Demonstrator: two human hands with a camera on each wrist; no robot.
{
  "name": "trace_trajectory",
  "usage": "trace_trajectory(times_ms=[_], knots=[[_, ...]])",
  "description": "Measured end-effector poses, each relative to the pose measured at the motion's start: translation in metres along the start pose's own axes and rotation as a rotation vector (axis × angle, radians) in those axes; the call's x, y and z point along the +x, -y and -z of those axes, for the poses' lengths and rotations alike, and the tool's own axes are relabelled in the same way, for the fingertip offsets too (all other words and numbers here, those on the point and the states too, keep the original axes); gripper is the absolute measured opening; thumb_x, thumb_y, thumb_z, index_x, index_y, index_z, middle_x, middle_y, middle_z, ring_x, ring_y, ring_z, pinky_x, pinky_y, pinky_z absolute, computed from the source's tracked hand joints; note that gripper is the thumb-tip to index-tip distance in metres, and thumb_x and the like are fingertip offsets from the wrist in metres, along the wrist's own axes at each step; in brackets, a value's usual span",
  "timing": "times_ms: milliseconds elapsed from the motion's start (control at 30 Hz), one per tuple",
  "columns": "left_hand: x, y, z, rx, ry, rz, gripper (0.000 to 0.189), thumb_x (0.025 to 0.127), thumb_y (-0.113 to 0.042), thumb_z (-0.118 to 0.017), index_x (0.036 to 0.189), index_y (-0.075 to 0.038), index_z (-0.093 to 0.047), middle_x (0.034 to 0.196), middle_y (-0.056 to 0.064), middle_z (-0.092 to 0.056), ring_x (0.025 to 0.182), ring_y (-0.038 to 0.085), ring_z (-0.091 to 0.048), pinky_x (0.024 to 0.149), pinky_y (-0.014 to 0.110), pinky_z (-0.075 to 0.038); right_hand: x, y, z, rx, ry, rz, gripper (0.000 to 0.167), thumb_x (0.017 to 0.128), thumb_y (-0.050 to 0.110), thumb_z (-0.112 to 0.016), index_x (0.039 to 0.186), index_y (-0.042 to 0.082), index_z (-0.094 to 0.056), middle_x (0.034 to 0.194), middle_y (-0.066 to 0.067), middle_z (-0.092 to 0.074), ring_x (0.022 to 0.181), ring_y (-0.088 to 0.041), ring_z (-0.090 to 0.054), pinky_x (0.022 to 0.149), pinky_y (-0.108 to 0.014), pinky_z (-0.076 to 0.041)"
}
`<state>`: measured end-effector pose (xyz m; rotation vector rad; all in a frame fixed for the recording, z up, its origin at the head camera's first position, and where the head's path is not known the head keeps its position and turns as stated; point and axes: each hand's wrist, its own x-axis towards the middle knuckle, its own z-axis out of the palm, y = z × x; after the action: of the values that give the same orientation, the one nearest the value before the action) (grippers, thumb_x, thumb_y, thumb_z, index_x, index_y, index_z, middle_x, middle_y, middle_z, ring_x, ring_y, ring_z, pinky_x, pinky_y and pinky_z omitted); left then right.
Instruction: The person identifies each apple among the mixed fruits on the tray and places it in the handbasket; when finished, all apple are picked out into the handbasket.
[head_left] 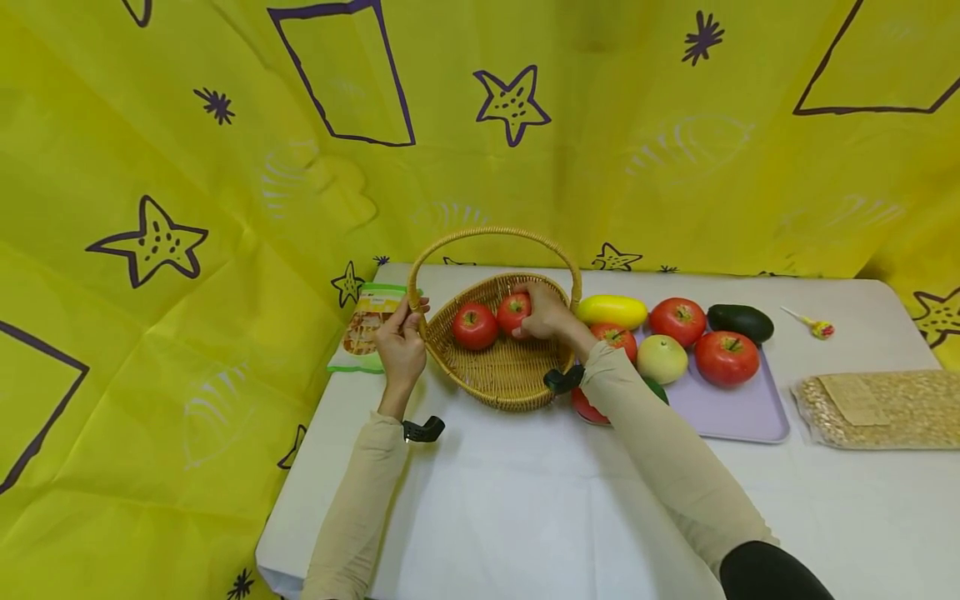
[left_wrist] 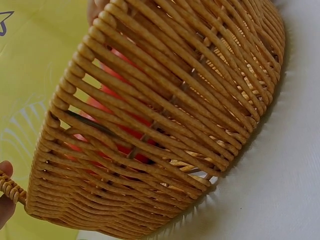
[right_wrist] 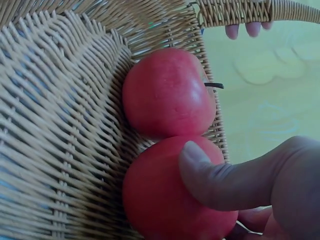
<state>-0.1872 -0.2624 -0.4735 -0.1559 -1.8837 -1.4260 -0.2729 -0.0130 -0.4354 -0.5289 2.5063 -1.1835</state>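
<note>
A wicker basket [head_left: 510, 392] with a tall arched handle [head_left: 491, 231] stands on the white table. My left hand [head_left: 401, 346] grips the handle near its left foot; in the right wrist view its fingertips [right_wrist: 252, 29] show under the handle. My right hand [head_left: 546, 312] reaches into the basket and holds a red apple [head_left: 513, 313], thumb pressed on its side in the right wrist view. Another red apple [head_left: 474, 326] lies in the basket, against the held one. Through the weave in the left wrist view, a red apple [left_wrist: 125, 100] shows partly.
Right of the basket, a lilac tray [head_left: 738, 417] bears several fruits, including red apples [head_left: 727, 358], a pale round fruit [head_left: 662, 359] and a dark green avocado [head_left: 740, 322]. A yellow fruit [head_left: 612, 311] lies beside the basket. Farther right are a lollipop [head_left: 821, 329] and a grain bag [head_left: 900, 408]; a food packet [head_left: 363, 333] lies left.
</note>
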Motion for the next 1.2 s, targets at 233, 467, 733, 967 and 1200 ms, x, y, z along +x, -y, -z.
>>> trace_trajectory(times_ms=[233,467,733,967,1200], knots=[[0.000,-0.002,-0.001,-0.006,0.007,-0.006,0.036,0.103,0.013,-0.053,0.136,0.011,-0.066,0.113,0.030,-0.076,0.102,0.049,-0.074,0.096,0.018,-0.058,0.000,-0.002,-0.002,0.050,0.001,-0.040,0.081,0.078,-0.005,-0.081,0.152,-0.002,-0.049,0.151,-0.029,-0.049,0.136,-0.044,-0.052,0.117,-0.055,-0.045],[-0.001,-0.005,-0.002,-0.006,-0.001,0.020,0.037,0.102,0.015,-0.053,0.137,0.012,-0.065,0.114,0.032,-0.075,0.103,0.049,-0.074,0.096,0.020,-0.059,0.001,-0.002,-0.004,0.058,-0.011,-0.076,0.084,0.077,-0.007,-0.083,0.153,0.000,-0.047,0.150,-0.029,-0.051,0.137,-0.044,-0.052,0.118,-0.054,-0.045],[-0.002,-0.005,-0.002,-0.010,0.002,0.016,0.037,0.103,0.014,-0.053,0.137,0.010,-0.066,0.114,0.029,-0.076,0.104,0.047,-0.075,0.096,0.021,-0.059,0.000,-0.003,-0.003,0.033,0.011,-0.080,0.091,0.077,-0.007,-0.085,0.156,0.002,-0.042,0.153,-0.029,-0.049,0.140,-0.045,-0.050,0.120,-0.055,-0.043],[-0.003,-0.002,-0.002,-0.004,-0.001,0.012,0.037,0.102,0.014,-0.053,0.136,0.009,-0.067,0.113,0.029,-0.077,0.103,0.047,-0.075,0.096,0.018,-0.058,-0.006,-0.001,-0.001,0.071,0.025,-0.045,0.100,0.078,-0.001,-0.089,0.162,0.004,-0.036,0.158,-0.028,-0.045,0.141,-0.046,-0.050,0.119,-0.056,-0.045],[-0.001,-0.003,-0.003,-0.003,-0.026,0.024,0.039,0.101,0.018,-0.052,0.138,0.014,-0.063,0.112,0.034,-0.075,0.103,0.051,-0.074,0.095,0.015,-0.057,-0.017,0.007,0.009,0.119,0.099,0.002,0.099,0.085,0.014,-0.089,0.165,0.006,-0.031,0.159,-0.027,-0.042,0.141,-0.045,-0.050,0.118,-0.057,-0.045]])
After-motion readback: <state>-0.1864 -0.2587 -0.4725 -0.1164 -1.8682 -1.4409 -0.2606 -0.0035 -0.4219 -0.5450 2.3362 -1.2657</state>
